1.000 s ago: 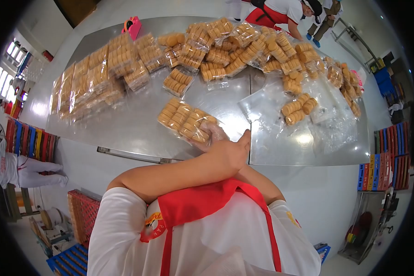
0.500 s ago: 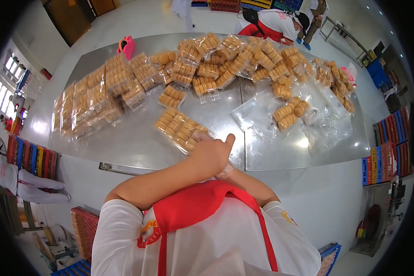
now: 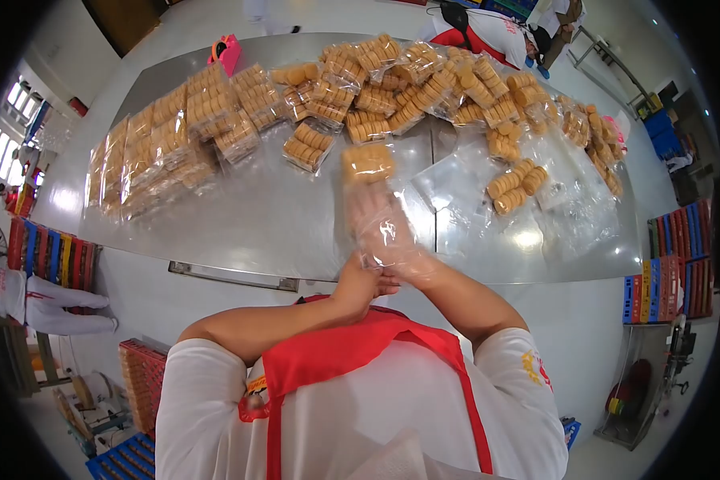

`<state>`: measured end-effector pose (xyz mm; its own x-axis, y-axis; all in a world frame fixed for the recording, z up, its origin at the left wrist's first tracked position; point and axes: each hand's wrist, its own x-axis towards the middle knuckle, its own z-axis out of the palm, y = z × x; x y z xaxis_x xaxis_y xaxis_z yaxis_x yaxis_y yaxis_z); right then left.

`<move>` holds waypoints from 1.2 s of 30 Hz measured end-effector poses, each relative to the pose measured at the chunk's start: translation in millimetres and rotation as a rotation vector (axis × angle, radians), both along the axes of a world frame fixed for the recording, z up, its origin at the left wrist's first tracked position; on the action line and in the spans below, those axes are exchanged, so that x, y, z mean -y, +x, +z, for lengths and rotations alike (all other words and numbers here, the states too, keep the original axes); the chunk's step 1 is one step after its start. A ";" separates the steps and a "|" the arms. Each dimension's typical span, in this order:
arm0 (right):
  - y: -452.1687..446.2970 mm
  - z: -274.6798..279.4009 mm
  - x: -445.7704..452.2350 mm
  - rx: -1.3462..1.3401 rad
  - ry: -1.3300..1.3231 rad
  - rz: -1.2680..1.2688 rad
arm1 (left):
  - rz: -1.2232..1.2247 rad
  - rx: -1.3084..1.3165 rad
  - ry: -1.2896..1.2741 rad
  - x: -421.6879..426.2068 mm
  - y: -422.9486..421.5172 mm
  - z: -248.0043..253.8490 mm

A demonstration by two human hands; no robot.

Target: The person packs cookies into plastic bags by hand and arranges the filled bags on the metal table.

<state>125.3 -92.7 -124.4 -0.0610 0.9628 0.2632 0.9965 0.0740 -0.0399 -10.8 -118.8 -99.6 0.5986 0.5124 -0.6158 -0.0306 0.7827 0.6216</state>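
Observation:
My right hand (image 3: 382, 232) is covered in thin clear plastic and reaches forward over the steel table (image 3: 288, 216). Its blurred fingers lie on the near end of a clear packet of round biscuits (image 3: 368, 162). Just below, my left hand (image 3: 358, 282) is curled against the underside of my right wrist. Its fingertips show past the wrist, but what they grip is hidden. A small biscuit packet (image 3: 308, 146) lies forward and left of my right hand. To the right, loose clear bags (image 3: 456, 180) lie flat near another biscuit packet (image 3: 517, 186).
Stacked biscuit packets (image 3: 156, 148) fill the table's left side, and a heap (image 3: 408, 84) runs along the far edge. A pink tape dispenser (image 3: 226, 54) stands behind them. A co-worker (image 3: 480, 36) bends beyond the table. Coloured crates (image 3: 668, 276) are stacked at right.
The biscuit packet has swung from the left to straight ahead. My right hand has come out from under my left and forward; my left hand has drawn back to the wrist.

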 end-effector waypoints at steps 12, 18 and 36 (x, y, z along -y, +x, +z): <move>-10.7 -11.0 18.6 -0.188 0.179 0.092 | -0.745 0.371 0.470 -42.0 -31.7 -1.5; -16.0 -9.8 0.2 -0.465 0.365 -0.105 | 0.327 -0.067 0.844 -111.9 4.4 -62.1; -9.5 -12.6 -41.1 -0.491 0.075 -0.196 | 0.233 0.013 0.935 -112.0 38.1 -75.6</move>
<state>115.8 -51.5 -137.0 0.2661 0.9213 0.2835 0.8572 -0.0916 -0.5068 27.4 -6.8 -175.2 0.4238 0.8993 0.1080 -0.1339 -0.0557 0.9894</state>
